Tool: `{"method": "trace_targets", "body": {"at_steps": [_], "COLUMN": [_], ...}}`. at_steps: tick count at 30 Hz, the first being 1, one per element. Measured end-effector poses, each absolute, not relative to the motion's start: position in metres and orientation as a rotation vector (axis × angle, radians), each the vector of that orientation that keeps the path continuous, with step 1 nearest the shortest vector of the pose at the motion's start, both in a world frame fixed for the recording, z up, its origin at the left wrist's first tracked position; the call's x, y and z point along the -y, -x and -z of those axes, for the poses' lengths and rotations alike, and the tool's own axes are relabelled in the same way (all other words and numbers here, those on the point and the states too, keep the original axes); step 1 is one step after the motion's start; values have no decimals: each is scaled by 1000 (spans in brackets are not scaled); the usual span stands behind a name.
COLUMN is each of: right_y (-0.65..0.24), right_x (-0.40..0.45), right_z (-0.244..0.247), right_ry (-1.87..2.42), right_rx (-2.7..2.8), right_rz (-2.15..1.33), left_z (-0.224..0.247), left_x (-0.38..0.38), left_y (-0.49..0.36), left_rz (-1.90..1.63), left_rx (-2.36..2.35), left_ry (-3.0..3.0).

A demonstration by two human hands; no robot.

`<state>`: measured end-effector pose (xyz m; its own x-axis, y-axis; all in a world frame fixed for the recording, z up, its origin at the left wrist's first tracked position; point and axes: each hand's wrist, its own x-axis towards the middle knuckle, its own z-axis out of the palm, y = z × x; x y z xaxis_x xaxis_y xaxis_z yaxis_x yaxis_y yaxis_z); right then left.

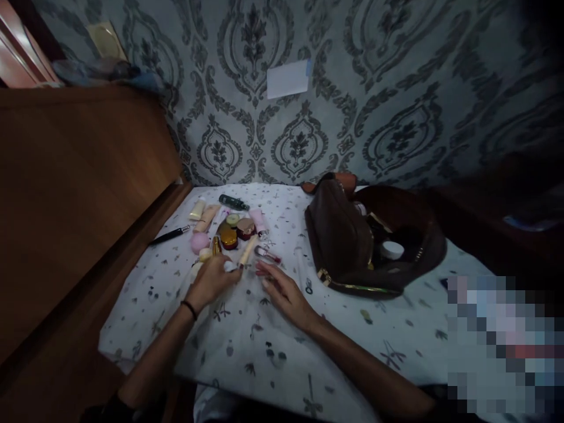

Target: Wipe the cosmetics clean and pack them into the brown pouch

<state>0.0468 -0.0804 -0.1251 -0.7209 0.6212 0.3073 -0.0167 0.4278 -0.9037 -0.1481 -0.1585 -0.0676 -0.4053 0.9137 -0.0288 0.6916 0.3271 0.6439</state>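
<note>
My left hand is at the near edge of a group of cosmetics, its fingers curled. A small whitish piece shows by its fingertips, but what the hand holds is unclear. Close to those fingers lies a slim cream-coloured tube. My right hand hovers to the right with fingers stretched out, nearest a lip gloss tube. Around them are a gold-coloured jar, a red-based jar, a pink tube, a pink ball-shaped item and a small gold bottle.
A dark brown bag stands unzipped on the right, with a white-lidded container inside. A dark green bottle lies at the back. At left are a black pen-like item and a wooden cabinet. The patterned cloth covers the table.
</note>
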Motion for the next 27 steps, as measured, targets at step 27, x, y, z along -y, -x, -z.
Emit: {"method": "trace_targets", "body": {"at_steps": [27], "right_y": [-65], "right_x": [78], "right_z": [124], "right_ry": [902], "right_rx": [2498], "right_rz": [-703], "left_z": [89], "left_x": [178], "left_y": [125], "left_rz": [-1117], "left_rx": [-1925], "left_ry": [-1795]}}
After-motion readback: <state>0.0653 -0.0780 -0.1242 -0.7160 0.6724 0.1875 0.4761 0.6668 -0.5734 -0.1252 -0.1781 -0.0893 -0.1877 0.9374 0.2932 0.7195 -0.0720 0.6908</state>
